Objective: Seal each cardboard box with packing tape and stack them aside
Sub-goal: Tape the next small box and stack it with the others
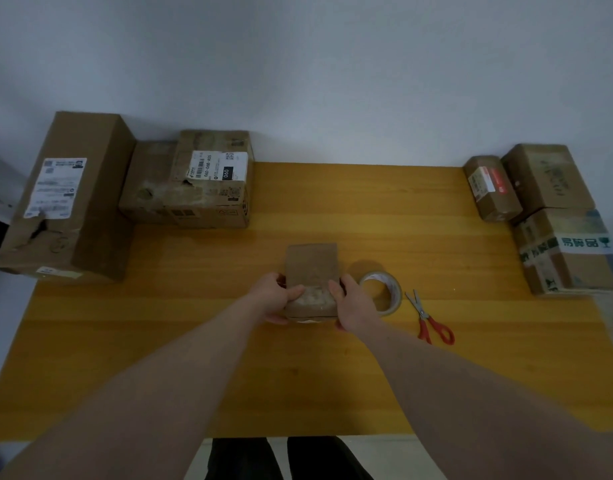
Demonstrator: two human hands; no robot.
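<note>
Now | left hand point(275, 299) grip and right hand point(350, 303) grip both clasp small box point(312, 271) | tape roll point(383, 292) beside

Both forearms are bare along all their visible length, with no sleeve, cuff, watch, bracelet or strap showing on either; the left hand point(275, 299) and the right hand point(350, 303) are ungloved, and no ring can be made out on the fingers that show. At the bottom edge of the view, below the near rim of the table, two legs appear in dark, near-black trousers point(284, 459); the fabric looks plain, though it is too dim to tell its weave or any seams.
</note>
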